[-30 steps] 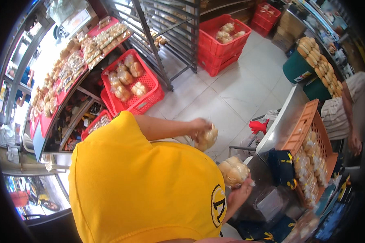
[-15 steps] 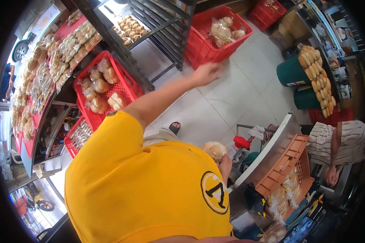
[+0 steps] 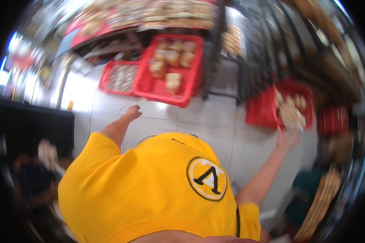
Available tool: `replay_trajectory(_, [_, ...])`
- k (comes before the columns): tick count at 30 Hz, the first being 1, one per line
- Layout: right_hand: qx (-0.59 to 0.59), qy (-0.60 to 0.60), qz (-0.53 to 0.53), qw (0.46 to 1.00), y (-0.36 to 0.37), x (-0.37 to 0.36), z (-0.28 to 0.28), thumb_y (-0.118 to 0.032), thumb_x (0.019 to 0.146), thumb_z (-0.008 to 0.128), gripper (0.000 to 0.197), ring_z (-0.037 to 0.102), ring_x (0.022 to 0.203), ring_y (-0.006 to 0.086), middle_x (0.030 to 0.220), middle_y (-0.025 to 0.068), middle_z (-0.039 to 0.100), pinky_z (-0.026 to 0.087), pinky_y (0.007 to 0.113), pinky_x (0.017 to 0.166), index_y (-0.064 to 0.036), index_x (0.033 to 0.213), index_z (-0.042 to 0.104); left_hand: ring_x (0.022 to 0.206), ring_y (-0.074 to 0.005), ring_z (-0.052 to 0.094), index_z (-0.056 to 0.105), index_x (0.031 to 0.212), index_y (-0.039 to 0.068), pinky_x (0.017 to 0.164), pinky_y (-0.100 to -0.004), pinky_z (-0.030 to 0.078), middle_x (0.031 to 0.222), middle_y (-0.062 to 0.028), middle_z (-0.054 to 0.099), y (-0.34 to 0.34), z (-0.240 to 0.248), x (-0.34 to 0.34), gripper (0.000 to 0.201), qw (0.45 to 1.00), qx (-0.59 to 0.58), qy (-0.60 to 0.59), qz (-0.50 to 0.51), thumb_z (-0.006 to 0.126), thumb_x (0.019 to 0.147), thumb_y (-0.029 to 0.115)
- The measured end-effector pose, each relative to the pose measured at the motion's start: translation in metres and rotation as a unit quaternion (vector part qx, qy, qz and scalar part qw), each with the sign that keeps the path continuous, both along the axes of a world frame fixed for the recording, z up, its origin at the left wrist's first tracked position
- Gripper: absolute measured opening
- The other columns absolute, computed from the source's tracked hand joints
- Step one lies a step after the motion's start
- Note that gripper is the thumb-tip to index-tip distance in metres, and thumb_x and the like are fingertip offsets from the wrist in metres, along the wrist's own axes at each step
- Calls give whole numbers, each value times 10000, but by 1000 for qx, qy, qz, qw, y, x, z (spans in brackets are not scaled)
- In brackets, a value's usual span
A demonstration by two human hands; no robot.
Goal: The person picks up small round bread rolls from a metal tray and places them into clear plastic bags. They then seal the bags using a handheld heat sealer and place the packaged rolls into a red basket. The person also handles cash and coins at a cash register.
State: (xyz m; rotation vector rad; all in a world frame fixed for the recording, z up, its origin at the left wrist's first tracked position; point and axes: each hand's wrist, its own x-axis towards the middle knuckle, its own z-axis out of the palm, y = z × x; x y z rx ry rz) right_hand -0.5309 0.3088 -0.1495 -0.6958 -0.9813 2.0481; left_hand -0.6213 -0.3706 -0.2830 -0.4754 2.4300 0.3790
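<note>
My right hand reaches out to the right, at the near rim of a red plastic crate. A clear bag of bread rolls is at its fingertips, overlapping that rim, and the hand looks closed on the bag's near end, though motion smears the fingers. Other pale rolls lie behind it in the crate. My left hand hangs over the tiles with fingers loosely apart and nothing in it. Nearest to it are a red crate of bagged rolls and a smaller red crate of small packets.
A dark metal rack stands between the crates, with a tray of buns. Bagged bread covers a red display table at the back. Long rolls beside a green bin sit at the lower right. A person is at left.
My view has swung to the right. My right hand has carried bagged bread from beside my body to the right-hand crate. My left arm has drawn back from there.
</note>
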Motion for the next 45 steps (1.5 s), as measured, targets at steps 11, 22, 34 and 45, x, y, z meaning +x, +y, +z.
replay_trajectory(11, [-125, -427, 414, 794, -208, -44, -236, -210, 799, 675, 297, 558, 903, 411, 1042, 145, 546, 507, 520, 765, -45, 1006, 541, 697, -271, 659, 691, 998, 31, 684, -353, 551, 969, -171, 668, -27, 24, 205, 314, 951, 30, -88, 293, 636, 876, 315])
replay_trajectory(22, [225, -420, 675, 563, -487, -125, -159, -218, 904, 583, 301, 598, 793, 211, 971, 86, 579, 518, 362, 632, -58, 1153, 525, 1144, -329, 550, 596, 1227, 104, 1007, -390, 421, 1225, -162, 595, -198, -68, 242, 553, 929, 108, -30, 353, 752, 721, 263])
replay_trajectory(34, [470, -346, 730, 356, -746, -267, -210, -234, 860, 654, 238, 594, 670, 166, 862, 29, 591, 505, 317, 536, -87, 1038, 596, 1098, -320, 573, 627, 1170, 123, 933, -379, 462, 1144, -156, 630, -416, -114, 185, 431, 919, 108, 29, 378, 711, 772, 268])
replay_trajectory(45, [780, 120, 399, 467, -1196, -473, -68, -96, 758, 681, 480, 361, 1287, 418, 1321, 214, 450, 353, 523, 1002, -92, 1211, 520, 996, -274, 637, 639, 1159, 153, 890, -354, 483, 1061, -142, 673, -610, -137, 239, 430, 810, 137, -55, 567, 704, 773, 329])
